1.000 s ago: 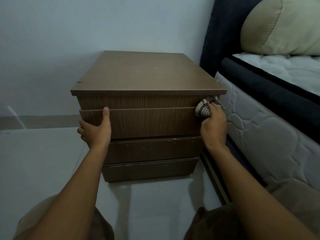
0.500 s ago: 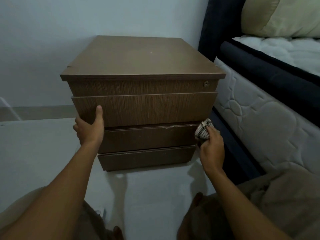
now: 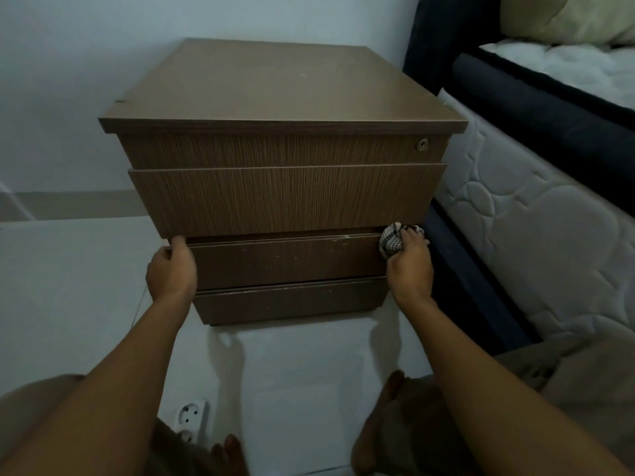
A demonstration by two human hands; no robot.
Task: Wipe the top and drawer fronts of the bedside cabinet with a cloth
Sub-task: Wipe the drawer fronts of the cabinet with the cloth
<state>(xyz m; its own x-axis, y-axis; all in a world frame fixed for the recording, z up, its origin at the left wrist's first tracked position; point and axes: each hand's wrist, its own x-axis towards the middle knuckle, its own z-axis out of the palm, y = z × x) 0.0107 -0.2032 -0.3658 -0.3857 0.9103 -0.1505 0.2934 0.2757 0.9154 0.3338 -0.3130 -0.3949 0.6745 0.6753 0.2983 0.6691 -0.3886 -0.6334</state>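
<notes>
A: While kneeling this close, worth minding the socket strip (image 3: 192, 419) on the floor, well behind the left fingers: easy to knock with a knee.

B: Noted. And the left hand (image 3: 171, 269)?

A: Fingers curled at the lower left corner of the tall drawer front (image 3: 285, 201), thumb tip touching its bottom edge. Hooked under or merely braced, cannot tell. If hooked, likely to drag the drawer out and pinch a knuckle against the middle drawer front (image 3: 285, 261) just below.

B: Right hand (image 3: 410, 269)?

A: Closed tight around the checked cloth (image 3: 391, 240), bunched into a ball and pressed at the right end of the middle front. Bunched so small, bound to cover little and leave streaks; could also snag on the scuffed top edge just left of the fingertips.

B: Beyond the right fingers?

A: Mattress (image 3: 536, 218) just to the right, close enough to scrape knuckles at a stroke's end. Below, bottom drawer front (image 3: 288, 300), probably yet to wipe. Further up, keyhole (image 3: 422, 144) on the top strip, a spot to catch threads. Farthest, cabinet top (image 3: 285, 84), bare, with pale specks.
</notes>
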